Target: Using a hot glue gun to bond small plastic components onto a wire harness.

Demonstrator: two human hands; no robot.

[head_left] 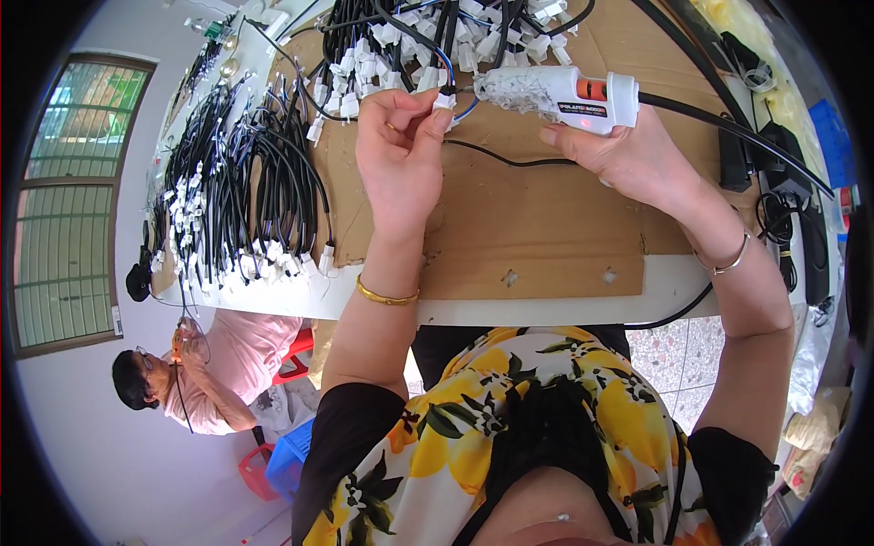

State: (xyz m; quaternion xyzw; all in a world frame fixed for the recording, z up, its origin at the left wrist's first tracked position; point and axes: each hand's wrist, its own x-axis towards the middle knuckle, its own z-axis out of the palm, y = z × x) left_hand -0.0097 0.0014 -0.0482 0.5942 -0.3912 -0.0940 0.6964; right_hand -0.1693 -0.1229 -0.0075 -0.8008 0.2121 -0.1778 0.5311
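My left hand [402, 159] pinches a small white plastic connector [443, 101] between thumb and fingers, with black, blue and other thin wires running up from it. My right hand [633, 155] is wrapped round a white glue gun [596, 102] whose front part is coated in clumpy residue. The gun points left, its nozzle [465, 89] right at the wired end of the connector; whether they touch is too small to tell. From the gun's rear a thick black cord or stick [719, 114] runs off to the right.
Brown cardboard [537, 237] covers the white table. Piles of black cables [287, 164] with white connectors lie at left and far middle. Black adapters and a coiled cord [777, 218] sit at right. A co-worker in pink [223, 373] handles a cable at the left.
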